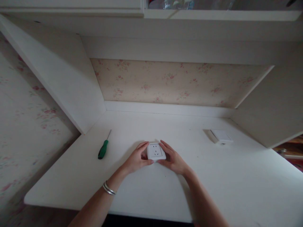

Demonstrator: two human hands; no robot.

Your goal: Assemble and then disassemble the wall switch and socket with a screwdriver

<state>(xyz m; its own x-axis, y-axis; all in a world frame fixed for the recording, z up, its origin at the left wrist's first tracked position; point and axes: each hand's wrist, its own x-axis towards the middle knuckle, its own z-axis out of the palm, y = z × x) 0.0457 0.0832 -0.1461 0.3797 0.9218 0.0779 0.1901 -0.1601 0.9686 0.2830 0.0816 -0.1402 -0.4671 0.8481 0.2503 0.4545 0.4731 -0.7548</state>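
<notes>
Head view looks down on a white desk [213,176] set into an alcove, and a white socket [155,150] sits near the middle of it, a little toward the front edge, face up with its dark slots showing. Both hands close on it from the sides. The left hand [137,160] curls round the socket's left edge, thumb laid along the near edge and fingers bent over the far left corner, so it is clamped on the socket. The right hand [173,160] presses against the right edge, fingers stretched along that side and thumb tucked low at the near corner, also gripping the socket (whether the socket rests flat on the desk or is lifted a hair, I cannot tell). Two thin bangles [109,188] ring the left wrist. A screwdriver [103,149] with a green handle lies on the desk well to the left of the hands, its thin shaft pointing away toward the back wall, touched by nothing. A second white plate [221,136] lies flat well apart to the right, nearer the back, casting a small shadow on its left side. Floral wallpaper [170,82] covers the back of the alcove between white side panels, and a white shelf [189,28] runs overhead.
</notes>
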